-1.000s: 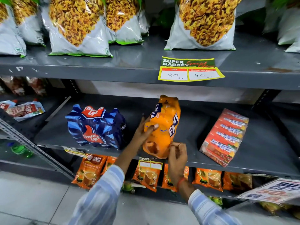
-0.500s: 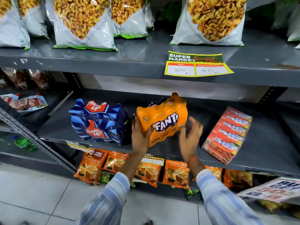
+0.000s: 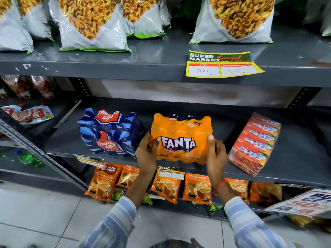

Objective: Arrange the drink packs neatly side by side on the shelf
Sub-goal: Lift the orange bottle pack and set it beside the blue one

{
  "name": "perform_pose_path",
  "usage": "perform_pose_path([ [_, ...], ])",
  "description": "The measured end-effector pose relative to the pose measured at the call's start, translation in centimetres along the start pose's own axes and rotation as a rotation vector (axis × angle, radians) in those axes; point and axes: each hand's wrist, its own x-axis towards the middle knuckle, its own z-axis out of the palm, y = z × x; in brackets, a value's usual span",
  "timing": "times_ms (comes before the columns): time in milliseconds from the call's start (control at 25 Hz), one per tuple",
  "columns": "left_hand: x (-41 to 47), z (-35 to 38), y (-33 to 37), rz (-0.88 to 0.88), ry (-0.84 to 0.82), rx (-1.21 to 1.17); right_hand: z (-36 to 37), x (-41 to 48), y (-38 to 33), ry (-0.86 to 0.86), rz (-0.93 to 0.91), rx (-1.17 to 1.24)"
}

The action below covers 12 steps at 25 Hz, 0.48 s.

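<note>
An orange Fanta pack (image 3: 181, 133) stands upright at the front of the grey middle shelf (image 3: 295, 158), label facing me. My left hand (image 3: 146, 154) grips its left side and my right hand (image 3: 215, 156) grips its right side. Just left of it stands a blue Thums Up pack (image 3: 109, 131), a narrow gap away from the Fanta pack. A red drink pack (image 3: 255, 144) lies slanted on the shelf to the right, well apart from the Fanta pack.
The upper shelf holds several snack bags (image 3: 93, 24) and a yellow price tag (image 3: 220, 64). Orange tea packets (image 3: 102, 183) hang below the middle shelf. A slanted metal brace (image 3: 35, 151) and another rack are at the left. A promo sign (image 3: 308, 203) sticks out at the lower right.
The Fanta pack turned from standing on end to upright with its label facing me, and settled beside the Thums Up pack. My right hand moved onto its right side.
</note>
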Motion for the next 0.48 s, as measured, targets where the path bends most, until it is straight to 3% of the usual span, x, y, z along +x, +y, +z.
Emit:
perform_pose_path([
  [320,-0.3,-0.7,0.3,-0.001,-0.057,-0.019,0.3,-0.5,-0.4,0.027,0.003,-0.006],
  [480,-1.9,0.9,1.9,0.191,-0.068,0.329,0.1,-0.2,-1.0,-0.009,-0.050,-0.001],
])
